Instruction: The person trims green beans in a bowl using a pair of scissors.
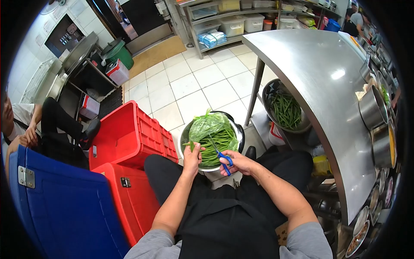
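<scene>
My right hand [237, 163] grips a pair of scissors [225, 160] with blue handles, the blades pointing up and left over the beans. Between the fingers of my left hand [192, 156], closed in a pinch, are green beans [191, 146]. Below both hands, a round metal bowl [181, 139] stands between my knees. It holds a heap of long green beans [215, 140], partly inside a clear greenish plastic bag [210, 123] that lies crumpled over the far side.
At my left stand an open red crate [113, 138], a red box [142, 196] and a blue cooler box [69, 203]. Another person [32, 118] sits beyond them. A steel table [310, 56] curves along my right, with a basket of green beans [285, 110] underneath.
</scene>
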`<state>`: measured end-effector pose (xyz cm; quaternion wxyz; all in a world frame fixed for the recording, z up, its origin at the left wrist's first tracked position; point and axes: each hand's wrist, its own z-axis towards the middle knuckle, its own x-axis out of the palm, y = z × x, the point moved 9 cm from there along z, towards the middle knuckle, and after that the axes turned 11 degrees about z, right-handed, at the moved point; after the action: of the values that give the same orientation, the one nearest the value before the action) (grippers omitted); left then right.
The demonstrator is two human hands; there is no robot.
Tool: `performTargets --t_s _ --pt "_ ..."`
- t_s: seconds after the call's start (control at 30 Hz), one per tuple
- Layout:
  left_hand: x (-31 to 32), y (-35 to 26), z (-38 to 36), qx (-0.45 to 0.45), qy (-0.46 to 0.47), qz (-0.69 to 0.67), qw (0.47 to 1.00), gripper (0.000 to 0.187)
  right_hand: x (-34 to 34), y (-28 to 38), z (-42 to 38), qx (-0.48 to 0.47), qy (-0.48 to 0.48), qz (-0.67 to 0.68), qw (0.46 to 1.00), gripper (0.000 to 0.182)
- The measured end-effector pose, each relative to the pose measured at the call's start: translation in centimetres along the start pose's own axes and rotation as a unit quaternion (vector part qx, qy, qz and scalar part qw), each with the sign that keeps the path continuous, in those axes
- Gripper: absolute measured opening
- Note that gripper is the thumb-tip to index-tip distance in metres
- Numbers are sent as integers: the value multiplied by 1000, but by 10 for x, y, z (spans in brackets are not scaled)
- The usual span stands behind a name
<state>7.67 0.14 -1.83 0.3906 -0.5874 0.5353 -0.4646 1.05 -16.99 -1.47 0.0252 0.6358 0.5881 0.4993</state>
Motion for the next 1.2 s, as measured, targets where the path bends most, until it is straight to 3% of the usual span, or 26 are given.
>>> performTargets --t_s 0.4,0.53,0.6,0.67,0.73,0.77,0.8,0.87,1.2 --pt "2 -2 -3 33 3 58 998 15 -6 0 5 -26 -9 -26 999 45" --pt "-21 14 6 4 -47 25 999 15 -14 -7 3 1 -49 -54 997 54" --pt "-23 2 18 61 -39 189 979 18 -23 -5 3 18 -94 -66 993 49" --pt "-18 4 31 47 -33 216 975 22 -23 -1 3 11 -97 -70 993 50" --pt "-1 5 39 48 39 431 900 20 -27 3 4 -5 -112 -58 992 51" --pt "9 -10 38 192 3 557 808 20 -30 4 5 -15 -115 -50 992 52" --pt "12 -11 38 193 3 556 809 20 -29 5 3 -15 -117 -51 992 52" --pt "22 7 42 124 54 667 733 21 -28 11 -1 -24 -128 -36 991 55" --pt "32 -9 34 228 32 639 734 33 -32 12 -1 -53 -114 -29 992 56"
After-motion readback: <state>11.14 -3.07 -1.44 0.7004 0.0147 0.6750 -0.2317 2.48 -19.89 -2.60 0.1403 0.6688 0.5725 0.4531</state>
